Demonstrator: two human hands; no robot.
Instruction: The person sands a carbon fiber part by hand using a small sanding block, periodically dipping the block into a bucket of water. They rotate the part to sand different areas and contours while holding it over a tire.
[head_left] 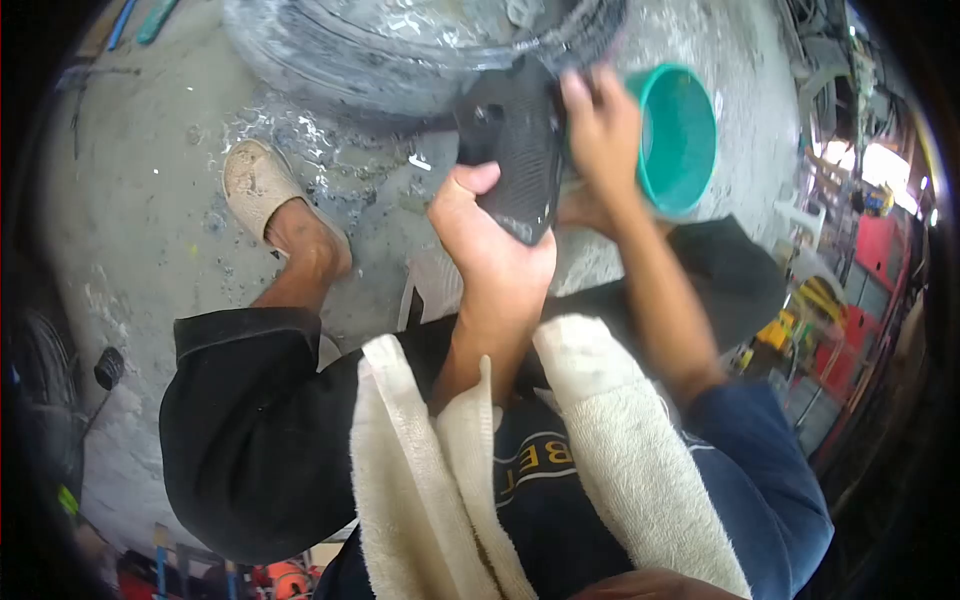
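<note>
My left hand (490, 225) grips a wet black ribbed plastic part (520, 150) from below, its thumb lying over the near left edge. The part is tilted upright, with a hole near its upper left. Close against the right edge of the part is my right hand (605, 125), fingers curled and slightly blurred; what is in them, if anything, is hidden. Just beyond the part lies a large dark round basin (330, 75), like a tyre, with water in it. A green bucket (680, 140) stands right beside my right hand.
The grey concrete floor (140, 200) is wet near the basin. My left foot in a beige clog (262, 185) rests there. A white towel (640, 470) hangs down over my chest. Tools and red cabinets (850, 345) line the right side. A black tyre (45, 400) is at left.
</note>
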